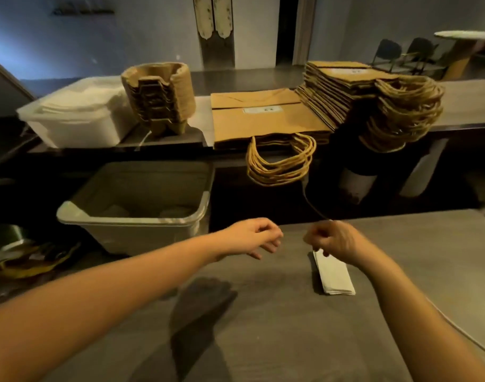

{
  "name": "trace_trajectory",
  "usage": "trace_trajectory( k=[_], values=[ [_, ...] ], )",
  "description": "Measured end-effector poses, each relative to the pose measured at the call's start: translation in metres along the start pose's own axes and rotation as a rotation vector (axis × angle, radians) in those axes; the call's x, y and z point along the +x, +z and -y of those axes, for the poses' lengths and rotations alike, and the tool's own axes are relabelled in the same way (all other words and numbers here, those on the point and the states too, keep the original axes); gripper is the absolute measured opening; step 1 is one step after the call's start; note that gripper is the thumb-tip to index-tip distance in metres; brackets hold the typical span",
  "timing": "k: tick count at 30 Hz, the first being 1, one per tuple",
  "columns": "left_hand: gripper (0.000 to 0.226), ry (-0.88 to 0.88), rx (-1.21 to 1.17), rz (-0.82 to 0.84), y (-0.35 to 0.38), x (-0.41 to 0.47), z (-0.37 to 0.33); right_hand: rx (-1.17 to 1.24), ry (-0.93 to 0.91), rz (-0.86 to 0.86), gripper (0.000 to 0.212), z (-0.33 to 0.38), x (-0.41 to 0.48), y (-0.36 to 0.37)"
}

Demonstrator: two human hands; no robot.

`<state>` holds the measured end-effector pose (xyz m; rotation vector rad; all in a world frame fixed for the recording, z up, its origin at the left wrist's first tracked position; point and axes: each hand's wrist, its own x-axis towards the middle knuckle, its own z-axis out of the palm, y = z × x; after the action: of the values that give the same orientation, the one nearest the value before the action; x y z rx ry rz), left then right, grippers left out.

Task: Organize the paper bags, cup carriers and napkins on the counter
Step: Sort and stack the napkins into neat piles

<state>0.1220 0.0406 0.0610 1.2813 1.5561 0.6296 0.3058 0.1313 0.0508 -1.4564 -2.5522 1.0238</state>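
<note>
**Here, a folded stack of white paper napkins (335,279) on the grey matte counter (263,340)**

The napkins lie flat, right of centre in the lower half of the frame, with their long edges running away from the viewer. The right hand (335,239) hangs over their far end with its fingers curled downward. One fingertip comes down at the stack's far edge, but I cannot tell whether it touches or pinches the paper. The left hand (253,237) hovers just to the left, apart from the napkins, its fingers loosely curled and holding nothing. The two hands are near each other without touching.

A raised metal shelf (467,103) runs across the middle of the frame. At its left end sits a white translucent plastic tub (70,130) filled with white paper sheets. Just right of the tub stands a nested stack of brown moulded-pulp cup carriers (158,97). At centre lies a low pile of flat brown paper bags (263,119), and its twisted paper handles (279,164) hang over the shelf's front edge. Against that pile's right side rises a taller, fanned stack of brown paper bags (332,86), its own handles bunched at the right.

Below the shelf, at centre left, an open grey plastic bin (131,227) stands beside the counter's left edge. A thin dark cord (311,204) runs down from under the hanging handles toward the right hand.
</note>
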Motion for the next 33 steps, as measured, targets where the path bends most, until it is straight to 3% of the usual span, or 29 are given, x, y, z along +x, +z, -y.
trace_trajectory(
  k=[3,5,7,14,20,28,33],
  values=[
    [0.018,-0.123,-0.090,-0.018,0.026,0.024,0.023,-0.147,0.256,0.017,0.029,-0.069,0.021,0.032],
    [0.028,-0.187,-0.113,-0.024,0.035,0.036,0.030,-0.219,0.305,-0.023,0.050,-0.095,0.028,0.046],
    [0.034,-0.240,-0.122,-0.018,0.040,0.043,0.036,-0.245,0.349,-0.037,0.057,-0.106,0.031,0.055],
    [0.033,-0.315,-0.176,-0.043,0.039,0.056,0.058,-0.266,0.425,-0.075,0.065,-0.115,0.049,0.072],
    [0.029,-0.371,-0.200,-0.039,0.038,0.068,0.068,-0.085,0.473,-0.028,0.065,-0.121,0.066,0.073],
    [0.036,-0.354,-0.139,0.017,0.038,0.076,0.071,0.009,0.287,-0.081,0.049,-0.116,0.065,0.079],
    [0.067,-0.245,-0.037,0.038,0.031,0.080,0.066,0.135,0.116,0.110,0.053,-0.089,0.064,0.074]
  ],
)
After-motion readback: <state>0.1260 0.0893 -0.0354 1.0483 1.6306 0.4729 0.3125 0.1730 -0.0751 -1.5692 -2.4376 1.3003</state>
